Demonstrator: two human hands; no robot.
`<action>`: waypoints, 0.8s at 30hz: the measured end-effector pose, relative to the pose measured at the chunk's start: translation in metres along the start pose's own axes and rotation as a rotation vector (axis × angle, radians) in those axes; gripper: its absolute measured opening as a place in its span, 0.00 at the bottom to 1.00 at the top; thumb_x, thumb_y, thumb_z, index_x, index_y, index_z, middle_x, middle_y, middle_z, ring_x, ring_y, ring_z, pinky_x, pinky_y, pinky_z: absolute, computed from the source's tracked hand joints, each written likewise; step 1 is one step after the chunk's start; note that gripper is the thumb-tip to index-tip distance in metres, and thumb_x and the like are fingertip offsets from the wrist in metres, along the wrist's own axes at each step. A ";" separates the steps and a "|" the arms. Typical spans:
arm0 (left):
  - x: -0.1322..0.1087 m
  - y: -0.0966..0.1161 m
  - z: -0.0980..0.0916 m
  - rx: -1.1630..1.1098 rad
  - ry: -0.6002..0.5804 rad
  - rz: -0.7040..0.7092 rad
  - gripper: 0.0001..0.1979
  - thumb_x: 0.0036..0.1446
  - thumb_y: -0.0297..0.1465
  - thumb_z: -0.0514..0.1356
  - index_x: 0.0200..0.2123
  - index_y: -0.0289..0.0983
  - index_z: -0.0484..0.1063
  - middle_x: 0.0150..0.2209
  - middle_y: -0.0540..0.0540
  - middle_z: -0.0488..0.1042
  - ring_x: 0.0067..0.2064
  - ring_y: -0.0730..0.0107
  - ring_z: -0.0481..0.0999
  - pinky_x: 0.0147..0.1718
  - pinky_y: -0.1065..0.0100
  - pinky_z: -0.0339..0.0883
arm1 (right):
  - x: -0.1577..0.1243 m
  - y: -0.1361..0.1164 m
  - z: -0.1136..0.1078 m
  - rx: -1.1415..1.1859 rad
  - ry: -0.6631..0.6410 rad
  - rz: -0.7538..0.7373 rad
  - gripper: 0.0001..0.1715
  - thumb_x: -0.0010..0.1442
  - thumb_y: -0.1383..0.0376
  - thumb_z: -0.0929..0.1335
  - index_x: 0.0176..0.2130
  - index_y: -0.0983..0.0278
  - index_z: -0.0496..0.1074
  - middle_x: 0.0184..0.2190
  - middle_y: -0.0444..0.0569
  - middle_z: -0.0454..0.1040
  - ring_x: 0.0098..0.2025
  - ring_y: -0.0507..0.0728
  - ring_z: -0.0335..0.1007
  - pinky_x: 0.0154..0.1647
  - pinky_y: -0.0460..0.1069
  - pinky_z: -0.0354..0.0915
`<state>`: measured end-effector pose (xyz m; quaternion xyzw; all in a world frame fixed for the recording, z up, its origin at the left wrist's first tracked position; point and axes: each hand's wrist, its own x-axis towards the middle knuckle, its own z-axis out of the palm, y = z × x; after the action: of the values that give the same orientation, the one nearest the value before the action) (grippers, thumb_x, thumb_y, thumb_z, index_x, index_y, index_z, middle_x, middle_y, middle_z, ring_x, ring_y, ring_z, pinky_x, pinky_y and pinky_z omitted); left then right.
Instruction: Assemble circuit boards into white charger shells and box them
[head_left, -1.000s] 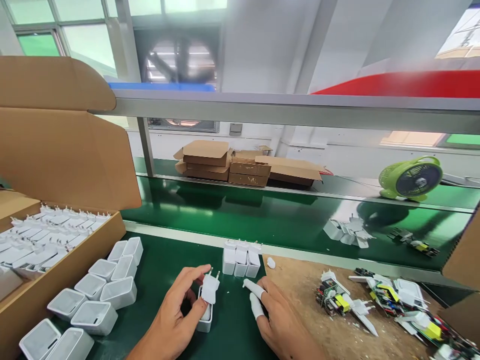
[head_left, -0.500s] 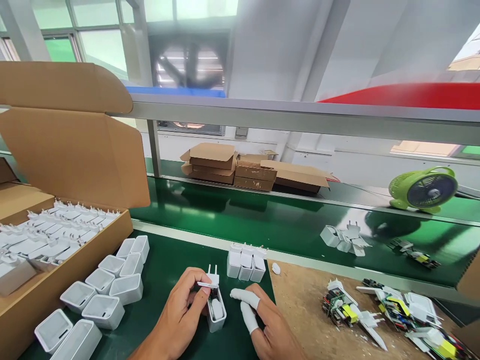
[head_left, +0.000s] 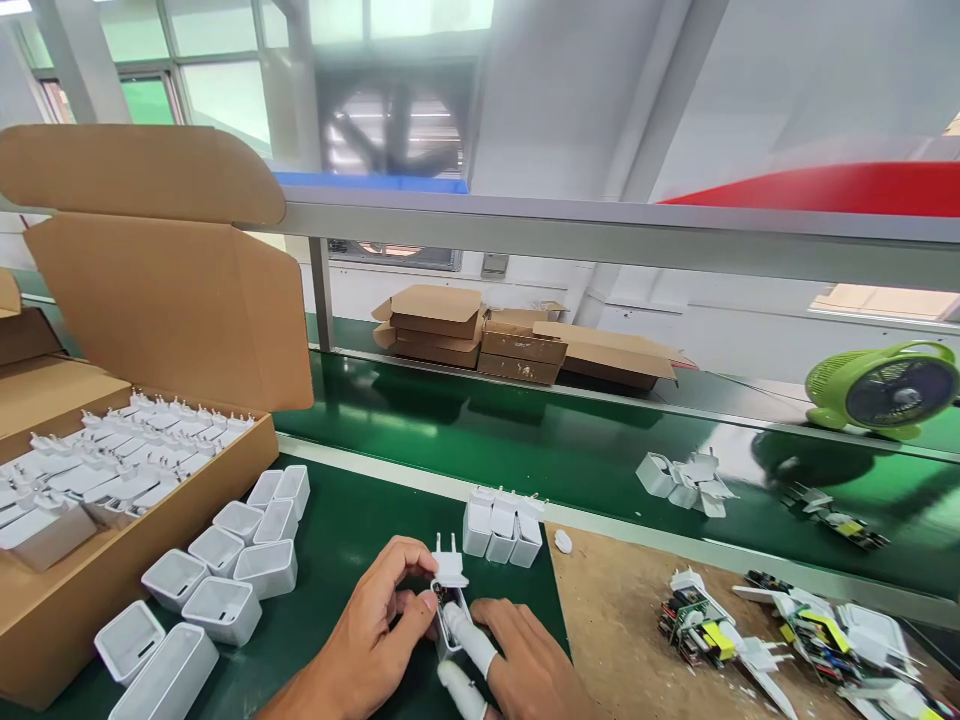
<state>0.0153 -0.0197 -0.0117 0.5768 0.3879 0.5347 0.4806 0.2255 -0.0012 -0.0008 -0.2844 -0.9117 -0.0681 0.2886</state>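
A white plug-in charger (head_left: 450,572) stands tilted at the front middle of the green mat, its two-pin end pointing away from me and its white case open on top. My left hand (head_left: 379,625) is closed on it, thumb and fingers at the left side near the pin end. My right hand (head_left: 525,655), with white finger covers on two fingers, is on its right side. One covered finger lies over the case opening and the other sits at the near end. The fingers hide most of the parts inside. Just beyond stand several filled white cases (head_left: 502,527) with pins up.
Empty white cases (head_left: 223,610) stand at left, beside an open cardboard box (head_left: 251,440) of pinned chargers. At right, circuit boards (head_left: 694,620) lie on a brown board (head_left: 607,610). A green fan (head_left: 885,390) and cardboard boxes (head_left: 525,345) are farther back.
My right hand has moved left onto the charger, its covered fingers now over and against the case. My left hand keeps its hold. The view has shifted slightly left.
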 end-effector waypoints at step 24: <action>-0.008 -0.010 -0.002 0.840 -0.105 0.578 0.29 0.67 0.17 0.49 0.67 0.41 0.65 0.44 0.41 0.67 0.40 0.63 0.73 0.38 0.63 0.75 | -0.029 0.007 -0.011 0.181 -0.113 0.342 0.17 0.65 0.68 0.67 0.53 0.58 0.66 0.40 0.48 0.80 0.39 0.60 0.80 0.40 0.53 0.76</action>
<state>0.0133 -0.0246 -0.0238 0.8300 0.3693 0.4139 0.0589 0.2546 -0.0132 -0.0083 -0.4113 -0.8672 0.0800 0.2689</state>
